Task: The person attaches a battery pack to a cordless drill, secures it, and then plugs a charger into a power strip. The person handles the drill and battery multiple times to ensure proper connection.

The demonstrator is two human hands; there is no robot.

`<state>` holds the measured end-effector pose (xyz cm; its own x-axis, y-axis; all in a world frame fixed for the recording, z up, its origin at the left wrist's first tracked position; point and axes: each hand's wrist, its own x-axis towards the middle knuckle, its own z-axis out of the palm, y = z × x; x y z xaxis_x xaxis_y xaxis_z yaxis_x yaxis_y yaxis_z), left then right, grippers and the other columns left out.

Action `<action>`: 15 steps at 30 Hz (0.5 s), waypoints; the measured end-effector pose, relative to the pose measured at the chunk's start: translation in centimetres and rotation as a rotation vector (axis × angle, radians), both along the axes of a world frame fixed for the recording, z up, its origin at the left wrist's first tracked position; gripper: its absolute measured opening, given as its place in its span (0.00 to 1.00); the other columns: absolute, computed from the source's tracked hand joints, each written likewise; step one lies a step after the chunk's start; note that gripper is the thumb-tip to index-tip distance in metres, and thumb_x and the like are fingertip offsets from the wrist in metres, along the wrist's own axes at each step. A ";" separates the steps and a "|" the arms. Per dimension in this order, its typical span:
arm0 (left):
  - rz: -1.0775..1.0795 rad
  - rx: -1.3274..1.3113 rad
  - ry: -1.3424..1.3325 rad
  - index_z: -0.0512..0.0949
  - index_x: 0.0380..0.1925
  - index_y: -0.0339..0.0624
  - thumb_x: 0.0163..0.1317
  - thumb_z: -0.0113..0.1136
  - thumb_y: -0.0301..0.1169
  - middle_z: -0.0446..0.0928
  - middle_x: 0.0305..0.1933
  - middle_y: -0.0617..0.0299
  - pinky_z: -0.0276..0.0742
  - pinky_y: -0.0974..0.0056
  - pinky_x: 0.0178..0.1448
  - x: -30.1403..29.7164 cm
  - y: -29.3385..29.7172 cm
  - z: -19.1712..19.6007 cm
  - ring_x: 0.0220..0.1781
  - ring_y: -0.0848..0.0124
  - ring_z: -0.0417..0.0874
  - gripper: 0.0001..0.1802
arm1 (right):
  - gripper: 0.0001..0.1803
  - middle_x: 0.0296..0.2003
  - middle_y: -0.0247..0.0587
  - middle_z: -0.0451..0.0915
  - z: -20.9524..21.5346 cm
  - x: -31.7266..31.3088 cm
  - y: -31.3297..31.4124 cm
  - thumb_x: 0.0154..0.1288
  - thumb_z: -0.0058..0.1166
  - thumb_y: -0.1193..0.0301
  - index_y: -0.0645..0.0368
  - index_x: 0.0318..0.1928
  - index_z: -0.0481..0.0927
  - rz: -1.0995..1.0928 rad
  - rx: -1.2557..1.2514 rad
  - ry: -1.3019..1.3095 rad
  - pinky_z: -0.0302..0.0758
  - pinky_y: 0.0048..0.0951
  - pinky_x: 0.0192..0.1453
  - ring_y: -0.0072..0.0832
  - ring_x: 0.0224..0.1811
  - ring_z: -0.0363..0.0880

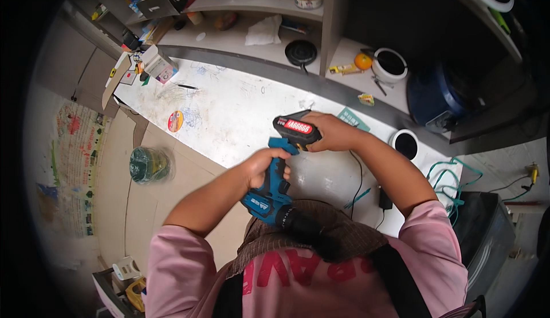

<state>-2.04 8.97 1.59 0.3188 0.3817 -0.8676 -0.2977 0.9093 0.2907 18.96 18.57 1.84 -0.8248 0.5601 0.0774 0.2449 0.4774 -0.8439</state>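
Note:
My left hand (268, 166) is wrapped round the handle of a blue cordless drill (262, 200). The drill is upside down, its black chuck (301, 226) pointing down towards my chest. In my right hand (331, 132) is a black battery pack (295, 126) with a red label, gripped at its right end. The pack sits right by the foot of the drill's handle; whether the two touch I cannot tell. Both are held above the white tabletop (229, 100).
Right of my hands are a white cup (404, 144), a black power adapter (385, 199) and a tangled green cord (452, 186). A pen (188, 87) and a small box (160, 65) lie on the table's left part. A green-wrapped jar (150, 165) stands beyond the left edge. Cluttered shelves (229, 46) run behind.

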 end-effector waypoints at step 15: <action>0.037 0.253 0.200 0.73 0.40 0.36 0.58 0.55 0.36 0.74 0.21 0.56 0.75 0.65 0.25 1.4 -4.2 -0.6 0.21 0.67 0.77 0.15 | 0.30 0.42 0.52 0.79 -0.6 1.1 -4.2 0.57 0.56 0.70 0.60 0.61 0.64 -0.238 -0.508 -0.062 0.73 0.35 0.50 0.39 0.44 0.79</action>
